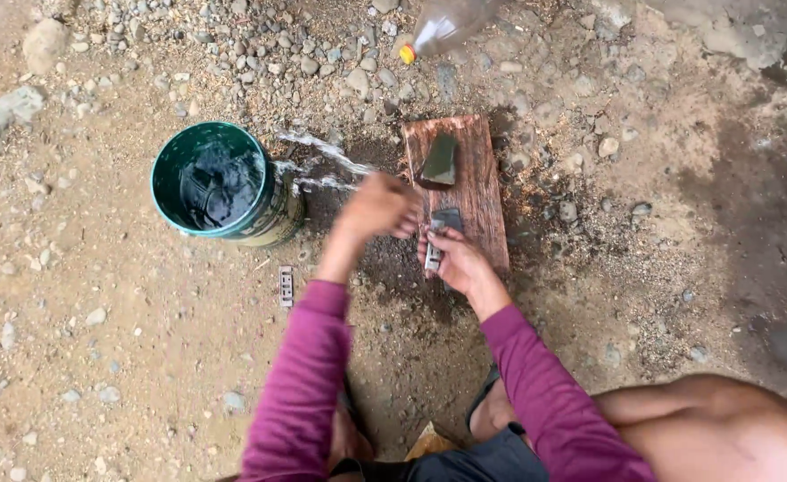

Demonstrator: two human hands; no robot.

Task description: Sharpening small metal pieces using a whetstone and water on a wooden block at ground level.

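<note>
A reddish wooden board point(476, 183) lies on the dirt ground with a dark wet sharpening stone point(439, 162) on its far end. My right hand point(456, 259) is closed on a flat metal blade point(436, 236) held against the board's near end. My left hand point(382, 205) hangs cupped and blurred just left of the board, between it and a green bucket point(222, 183). Streaks of water point(322, 152) fly through the air from the bucket side toward the board. I cannot tell if the left hand holds anything.
The green bucket holds dark water. A plastic bottle with a yellow cap point(441, 25) lies beyond the board. A small metal piece point(286, 286) rests on the dirt near my left forearm. Gravel and stones point(1, 116) cover the far ground.
</note>
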